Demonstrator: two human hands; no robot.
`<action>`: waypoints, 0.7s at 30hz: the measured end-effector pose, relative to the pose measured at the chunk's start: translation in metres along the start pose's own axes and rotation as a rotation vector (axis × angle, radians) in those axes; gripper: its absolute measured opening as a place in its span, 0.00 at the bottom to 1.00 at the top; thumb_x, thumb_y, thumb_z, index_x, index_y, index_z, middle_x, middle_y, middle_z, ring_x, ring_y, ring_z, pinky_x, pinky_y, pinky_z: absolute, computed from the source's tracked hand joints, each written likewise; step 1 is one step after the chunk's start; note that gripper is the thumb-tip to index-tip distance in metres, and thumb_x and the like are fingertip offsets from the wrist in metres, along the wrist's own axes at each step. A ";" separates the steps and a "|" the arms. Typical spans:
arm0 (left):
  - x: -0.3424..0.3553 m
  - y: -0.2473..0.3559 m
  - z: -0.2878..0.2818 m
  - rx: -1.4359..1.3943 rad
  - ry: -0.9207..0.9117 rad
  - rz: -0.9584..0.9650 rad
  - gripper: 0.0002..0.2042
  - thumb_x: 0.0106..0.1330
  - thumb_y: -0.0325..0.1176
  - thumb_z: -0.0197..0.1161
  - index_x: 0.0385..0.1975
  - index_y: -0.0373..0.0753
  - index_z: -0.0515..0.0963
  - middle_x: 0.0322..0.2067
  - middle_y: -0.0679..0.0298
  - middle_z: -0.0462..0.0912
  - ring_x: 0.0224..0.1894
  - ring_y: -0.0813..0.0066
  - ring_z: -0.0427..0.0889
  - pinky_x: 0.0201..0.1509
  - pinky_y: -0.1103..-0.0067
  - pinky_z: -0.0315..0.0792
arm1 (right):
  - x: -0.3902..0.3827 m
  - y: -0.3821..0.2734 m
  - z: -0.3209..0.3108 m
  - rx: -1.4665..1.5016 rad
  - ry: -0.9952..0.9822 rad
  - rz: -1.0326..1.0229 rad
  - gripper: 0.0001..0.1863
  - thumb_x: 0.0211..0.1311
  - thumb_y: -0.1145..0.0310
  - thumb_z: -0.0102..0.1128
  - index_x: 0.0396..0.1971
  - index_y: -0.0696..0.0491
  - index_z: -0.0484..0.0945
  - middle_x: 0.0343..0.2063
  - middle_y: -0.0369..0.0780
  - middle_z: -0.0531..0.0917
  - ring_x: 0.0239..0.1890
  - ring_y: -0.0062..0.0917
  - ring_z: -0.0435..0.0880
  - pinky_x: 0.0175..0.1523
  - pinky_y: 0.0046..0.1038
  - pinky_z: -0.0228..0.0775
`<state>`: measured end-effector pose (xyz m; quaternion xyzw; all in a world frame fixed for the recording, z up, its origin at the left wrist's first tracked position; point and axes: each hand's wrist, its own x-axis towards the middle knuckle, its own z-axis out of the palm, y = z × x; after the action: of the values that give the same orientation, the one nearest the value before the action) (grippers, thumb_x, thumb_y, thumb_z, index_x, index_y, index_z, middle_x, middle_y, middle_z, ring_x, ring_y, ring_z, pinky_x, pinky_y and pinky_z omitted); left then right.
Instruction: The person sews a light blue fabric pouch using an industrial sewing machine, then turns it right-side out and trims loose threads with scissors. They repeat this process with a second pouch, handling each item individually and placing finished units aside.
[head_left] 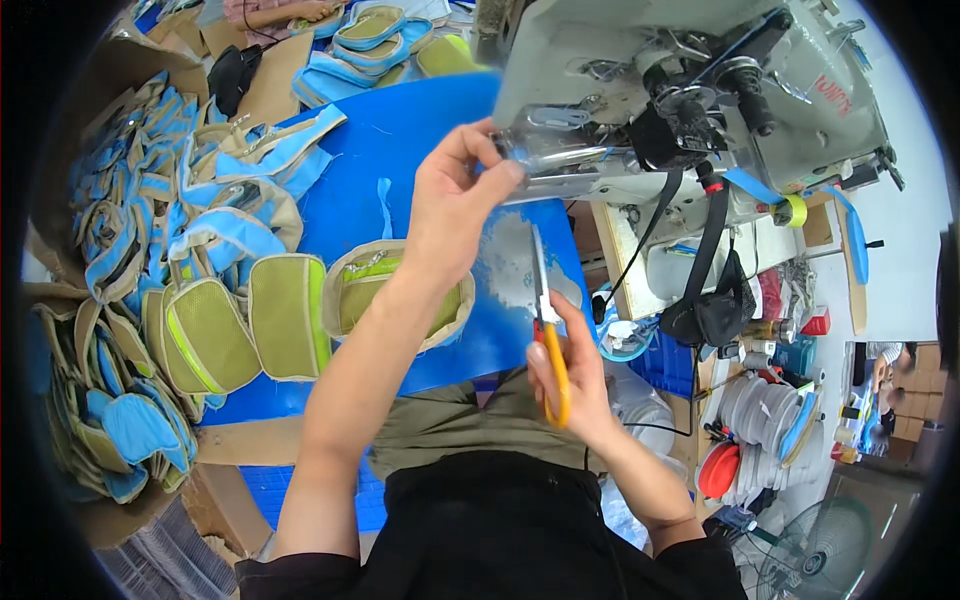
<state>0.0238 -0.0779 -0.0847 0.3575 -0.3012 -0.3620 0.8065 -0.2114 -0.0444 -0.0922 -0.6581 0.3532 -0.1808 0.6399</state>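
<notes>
My right hand (572,372) grips a pair of scissors (557,385) with orange and red handles, the blades pointing up and away from me. My left hand (452,195) reaches to the sewing machine (600,95). Its thumb and forefinger are pinched together beside the machine's clear plastic guard (560,150), and what is between them, if anything, I cannot make out. Beneath my left forearm lies an olive mesh pouch piece (440,315) with beige binding and a lime zip, partly hidden. Further left, olive mesh pieces (288,315) with lime edging lie in a row.
Blue and beige sewn strips (230,195) are heaped at the left, above a stack of pouch pieces (140,425). The blue table (410,115) carries a loose blue strip (385,205). Tape rolls (765,415) and a fan (815,560) stand at right. Another person's hand (315,10) shows at the top.
</notes>
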 end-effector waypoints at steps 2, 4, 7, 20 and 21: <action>0.001 0.002 -0.001 -0.069 0.000 -0.031 0.08 0.61 0.23 0.70 0.29 0.39 0.75 0.55 0.58 0.76 0.51 0.78 0.76 0.55 0.77 0.69 | 0.017 0.028 -0.006 -0.281 0.069 0.015 0.33 0.68 0.62 0.68 0.64 0.58 0.61 0.17 0.38 0.77 0.18 0.25 0.76 0.24 0.28 0.64; 0.000 0.001 -0.004 -0.085 0.006 -0.045 0.08 0.62 0.23 0.70 0.28 0.39 0.75 0.53 0.58 0.77 0.49 0.78 0.76 0.55 0.77 0.69 | 0.027 0.044 -0.010 -0.539 0.110 0.029 0.29 0.66 0.60 0.71 0.57 0.56 0.64 0.20 0.44 0.82 0.21 0.40 0.84 0.26 0.37 0.71; 0.002 0.005 -0.005 -0.111 0.022 -0.121 0.06 0.64 0.25 0.69 0.29 0.38 0.77 0.52 0.55 0.79 0.50 0.74 0.78 0.56 0.73 0.71 | 0.038 0.073 -0.026 -0.721 0.140 -0.068 0.26 0.62 0.61 0.73 0.50 0.56 0.67 0.27 0.50 0.84 0.27 0.50 0.85 0.31 0.45 0.76; -0.028 -0.017 -0.097 1.613 -0.694 -0.104 0.09 0.60 0.23 0.64 0.40 0.38 0.82 0.41 0.56 0.83 0.46 0.52 0.83 0.48 0.61 0.76 | 0.071 0.081 0.021 0.038 0.212 -0.078 0.13 0.71 0.68 0.61 0.49 0.60 0.81 0.43 0.44 0.87 0.45 0.29 0.87 0.48 0.31 0.77; -0.030 -0.012 -0.097 1.615 -0.698 -0.080 0.08 0.60 0.22 0.63 0.39 0.38 0.82 0.40 0.56 0.82 0.45 0.52 0.83 0.47 0.62 0.77 | 0.077 0.084 0.029 0.061 0.208 -0.081 0.14 0.71 0.67 0.61 0.49 0.60 0.81 0.43 0.45 0.87 0.45 0.29 0.87 0.49 0.31 0.77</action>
<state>0.0751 -0.0253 -0.1558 0.6978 -0.6817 -0.1551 0.1558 -0.1580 -0.0714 -0.1931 -0.6299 0.3850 -0.2844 0.6116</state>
